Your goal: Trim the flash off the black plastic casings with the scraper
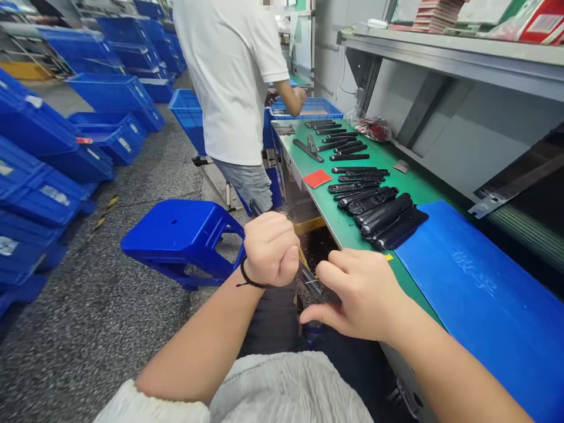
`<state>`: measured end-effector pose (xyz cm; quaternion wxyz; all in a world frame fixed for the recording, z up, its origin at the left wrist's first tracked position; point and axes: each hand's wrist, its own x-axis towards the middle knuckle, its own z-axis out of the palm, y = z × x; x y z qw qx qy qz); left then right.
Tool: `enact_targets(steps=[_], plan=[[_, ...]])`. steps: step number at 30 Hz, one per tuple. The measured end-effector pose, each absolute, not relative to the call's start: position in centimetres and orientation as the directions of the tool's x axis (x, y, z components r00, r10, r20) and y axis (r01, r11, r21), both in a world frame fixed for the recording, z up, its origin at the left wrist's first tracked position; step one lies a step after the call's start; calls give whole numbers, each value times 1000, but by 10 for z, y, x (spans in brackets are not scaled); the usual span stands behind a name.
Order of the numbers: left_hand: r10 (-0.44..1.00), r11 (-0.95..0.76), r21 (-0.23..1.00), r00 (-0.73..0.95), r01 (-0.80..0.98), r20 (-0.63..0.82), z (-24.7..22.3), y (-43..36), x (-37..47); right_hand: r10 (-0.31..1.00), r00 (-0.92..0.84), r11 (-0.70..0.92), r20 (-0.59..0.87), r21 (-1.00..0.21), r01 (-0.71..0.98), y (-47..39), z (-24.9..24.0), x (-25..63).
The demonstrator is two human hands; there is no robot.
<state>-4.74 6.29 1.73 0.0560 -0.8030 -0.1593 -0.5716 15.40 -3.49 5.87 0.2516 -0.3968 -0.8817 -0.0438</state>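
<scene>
My left hand is closed in a fist around a long, slim black casing, which slants from upper left to lower right above my lap. The casing's near end has a thin light line across it. Close by that end is my right hand, its thumb stretched out and apart from its bent fingers. The end lies by the gap between thumb and index finger; whether they touch it I cannot tell. On the green bench top to the right lie several similar black casings, some showing ribbed insides.
A blue mat covers the bench's near part, with a red card farther along. A blue stool stands at left. Ahead, a person in a white shirt works by a blue crate. Stacked blue crates line the left.
</scene>
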Motion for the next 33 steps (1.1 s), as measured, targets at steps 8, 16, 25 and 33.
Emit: enact_targets(steps=[8, 16, 25, 33], plan=[[343, -892, 237, 232, 385, 910, 7, 55, -46, 608, -555, 652, 568, 43, 757, -35, 60, 156], [554, -769, 465, 97, 439, 827, 4, 35, -38, 505, -514, 587, 694, 162, 794, -38, 56, 149], [956, -287, 826, 91, 485, 279, 8, 23, -26, 413, -575, 669, 706, 194, 718, -26, 57, 166], [965, -264, 814, 136, 518, 226, 14, 24, -33, 678, -456, 644, 576, -166, 747, -25, 64, 171]])
